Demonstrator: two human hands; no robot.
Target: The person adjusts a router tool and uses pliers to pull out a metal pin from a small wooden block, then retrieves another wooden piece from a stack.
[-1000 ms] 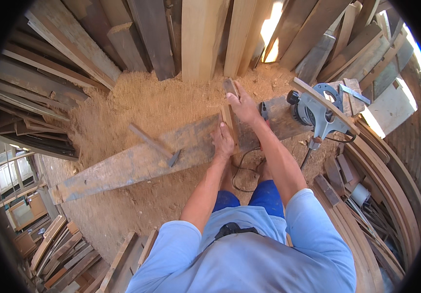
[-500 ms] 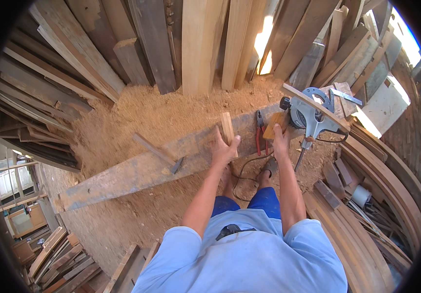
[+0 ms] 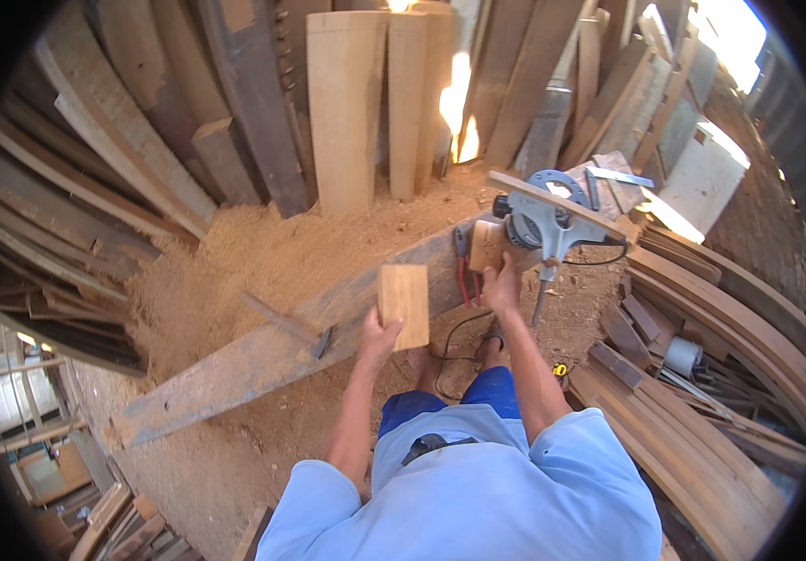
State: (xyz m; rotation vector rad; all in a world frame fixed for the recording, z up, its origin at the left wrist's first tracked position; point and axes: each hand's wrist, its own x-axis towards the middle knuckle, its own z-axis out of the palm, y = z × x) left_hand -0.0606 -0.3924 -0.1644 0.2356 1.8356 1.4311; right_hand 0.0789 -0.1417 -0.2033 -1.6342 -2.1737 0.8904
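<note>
My left hand (image 3: 379, 337) grips a flat rectangular wooden block (image 3: 405, 301) by its lower left edge, thumb across the face. The block stands upright above the near edge of the plank bench (image 3: 235, 374), its broad pale face toward me. My right hand (image 3: 504, 283) is closed on a second wooden block (image 3: 488, 243), which is beside the circular saw (image 3: 545, 220); whether the two touch I cannot tell. Red-handled pliers (image 3: 463, 266) lie on the bench just left of that block. A hammer (image 3: 292, 323) rests on the bench farther left.
Boards (image 3: 347, 112) lean along the far side above piled sawdust (image 3: 263, 243). A metal square (image 3: 613, 175) lies beyond the saw. A cable (image 3: 449, 341) loops near my feet. Long curved planks (image 3: 674, 430) and a yellow tape measure (image 3: 560, 369) are at the right.
My left hand has turned its block from a narrow edge to its broad face and brought it nearer me. My right hand still holds its block beside the saw. The whole view has shifted.
</note>
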